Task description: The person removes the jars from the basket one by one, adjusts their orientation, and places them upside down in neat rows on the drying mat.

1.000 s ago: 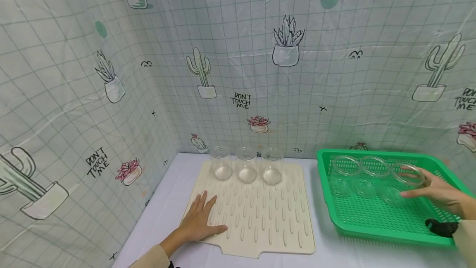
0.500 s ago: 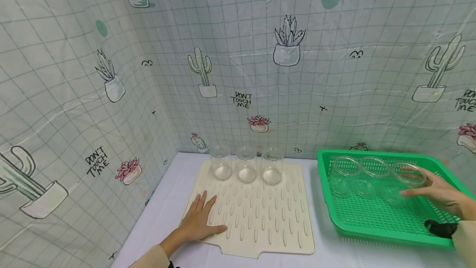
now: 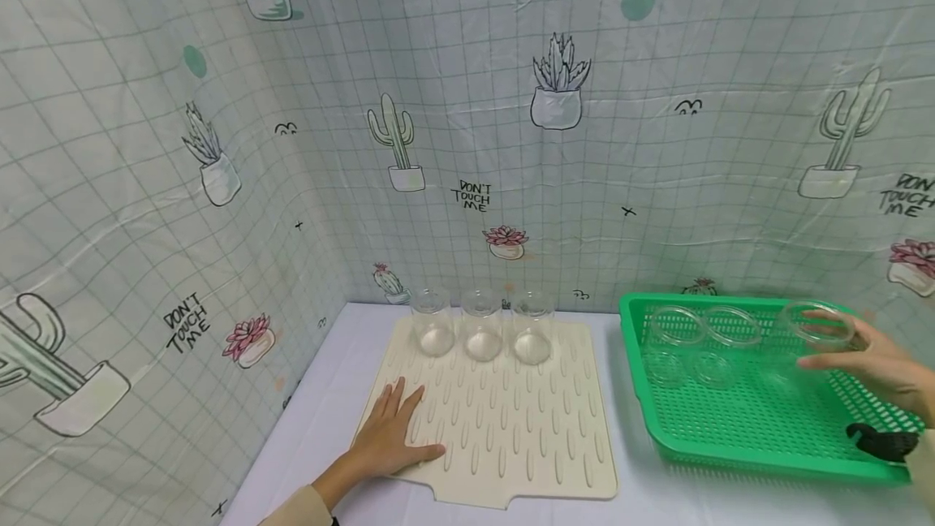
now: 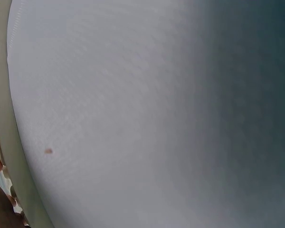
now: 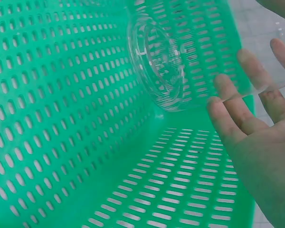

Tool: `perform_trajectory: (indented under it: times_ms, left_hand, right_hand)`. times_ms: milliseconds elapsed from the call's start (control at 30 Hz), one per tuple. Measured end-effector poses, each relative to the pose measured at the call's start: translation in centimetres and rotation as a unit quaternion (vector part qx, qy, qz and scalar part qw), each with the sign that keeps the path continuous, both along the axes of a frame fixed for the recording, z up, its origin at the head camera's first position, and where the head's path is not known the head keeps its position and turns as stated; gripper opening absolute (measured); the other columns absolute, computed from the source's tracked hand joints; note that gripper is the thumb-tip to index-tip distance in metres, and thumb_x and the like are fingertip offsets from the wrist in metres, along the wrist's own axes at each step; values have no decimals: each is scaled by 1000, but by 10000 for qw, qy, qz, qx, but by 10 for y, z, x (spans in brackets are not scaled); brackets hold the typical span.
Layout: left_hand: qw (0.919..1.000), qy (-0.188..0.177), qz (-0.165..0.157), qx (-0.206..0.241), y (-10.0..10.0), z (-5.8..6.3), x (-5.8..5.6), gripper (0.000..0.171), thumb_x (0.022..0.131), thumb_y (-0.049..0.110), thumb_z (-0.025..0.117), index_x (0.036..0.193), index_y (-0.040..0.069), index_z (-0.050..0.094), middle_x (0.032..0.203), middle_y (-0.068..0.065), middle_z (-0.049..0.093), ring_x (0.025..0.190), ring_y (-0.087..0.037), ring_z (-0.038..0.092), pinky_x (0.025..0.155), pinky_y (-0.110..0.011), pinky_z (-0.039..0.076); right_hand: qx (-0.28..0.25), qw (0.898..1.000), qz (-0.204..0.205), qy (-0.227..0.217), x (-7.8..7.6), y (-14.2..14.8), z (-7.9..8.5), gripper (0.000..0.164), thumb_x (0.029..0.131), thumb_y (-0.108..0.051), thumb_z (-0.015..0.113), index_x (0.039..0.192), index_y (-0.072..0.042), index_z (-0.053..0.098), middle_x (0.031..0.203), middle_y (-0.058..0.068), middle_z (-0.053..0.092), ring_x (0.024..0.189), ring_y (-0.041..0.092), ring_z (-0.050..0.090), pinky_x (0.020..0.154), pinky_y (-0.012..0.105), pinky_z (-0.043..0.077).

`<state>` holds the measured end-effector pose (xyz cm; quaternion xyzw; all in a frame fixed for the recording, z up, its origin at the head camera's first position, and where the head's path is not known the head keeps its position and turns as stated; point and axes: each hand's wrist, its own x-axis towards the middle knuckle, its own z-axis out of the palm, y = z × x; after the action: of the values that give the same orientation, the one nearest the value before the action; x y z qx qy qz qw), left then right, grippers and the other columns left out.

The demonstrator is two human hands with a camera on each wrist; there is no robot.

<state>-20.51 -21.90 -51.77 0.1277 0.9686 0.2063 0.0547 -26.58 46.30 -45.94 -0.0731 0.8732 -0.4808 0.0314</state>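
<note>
My right hand (image 3: 872, 364) grips a clear cup (image 3: 816, 335) near its rim, at the right side of the green basket (image 3: 767, 428). In the right wrist view the cup's round base (image 5: 156, 66) is toward the basket's mesh, and the fingers (image 5: 235, 102) curl around its upper wall. Two more clear cups stand upright in the basket, a left one (image 3: 666, 355) and a middle one (image 3: 719, 355). Spread flat, my left hand (image 3: 387, 437) rests on the left edge of the cream ridged mat (image 3: 526, 445).
Three clear cups (image 3: 482, 331) stand in a row along the mat's far edge. A white cloth (image 3: 314, 404) covers the table. Behind hangs a grid-patterned curtain (image 3: 467, 120) with cactus drawings. The basket's rim (image 3: 774, 465) surrounds the cups at right.
My right hand has moved the gripped cup slightly up and to the right, away from the other two in the basket. The left hand stays on the mat. The head view shifts slightly.
</note>
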Motion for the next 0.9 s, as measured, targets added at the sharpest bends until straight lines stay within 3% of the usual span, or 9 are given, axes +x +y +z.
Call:
perform_trajectory:
  times_ms: [33,133,267,367,467,567,667,900]
  left_hand:
    - [10000,7,0,-9,0,0,0,101,70,74,54,146,14,25,152,-19,5,137,-41,1,105,-59,11]
    - [10000,27,10,-32,1,1,0,101,70,73,56,146,14,26,151,-20,7,136,-41,2,106,-57,10]
    - [10000,35,-12,2,2,2,1,99,71,70,58,146,13,27,151,-21,8,136,-42,3,106,-57,10]
    - [10000,47,-36,71,1,2,1,99,71,70,59,145,12,27,150,-22,8,136,-43,3,106,-58,10]
    - [10000,54,-3,7,0,-3,-1,101,70,72,57,146,15,26,151,-20,7,137,-40,3,107,-56,9]
    - [9999,90,36,-90,-2,-9,-3,102,69,75,55,147,17,25,152,-17,6,137,-38,2,107,-54,10]
    - [9999,155,39,-17,-3,-12,-3,103,68,77,54,146,17,26,152,-17,7,137,-38,2,107,-55,10]
    - [9999,106,14,-12,-2,-10,-4,103,68,78,52,147,18,23,152,-16,5,138,-37,0,108,-53,8]
  right_hand:
    - [21,10000,-19,22,0,0,2,77,87,-11,63,146,-26,15,119,-24,28,93,-16,36,80,61,38]
    - [-4,9999,-98,38,1,0,8,78,88,-12,63,146,-28,13,122,-19,30,113,9,46,83,66,33]
    - [-62,9999,-124,37,4,1,17,79,89,-13,61,147,-30,10,122,-19,28,119,5,42,85,70,26]
    - [112,9995,-140,241,7,-1,24,78,89,-13,61,148,-28,12,121,-21,27,94,-18,36,84,66,31]
    - [260,9983,-63,520,10,-5,31,79,88,-8,61,148,-24,13,125,-15,29,96,-19,38,84,49,43]
    - [413,9962,-41,772,12,-10,38,80,87,-5,62,147,-22,13,128,-3,29,96,-16,40,75,31,48]
    - [487,9950,-69,864,15,-15,45,80,87,-5,63,147,-22,13,130,4,27,96,-15,42,74,31,49]
    - [626,9907,-166,1192,25,-31,60,81,83,-3,66,147,-18,18,126,-9,29,94,-15,45,67,20,48]
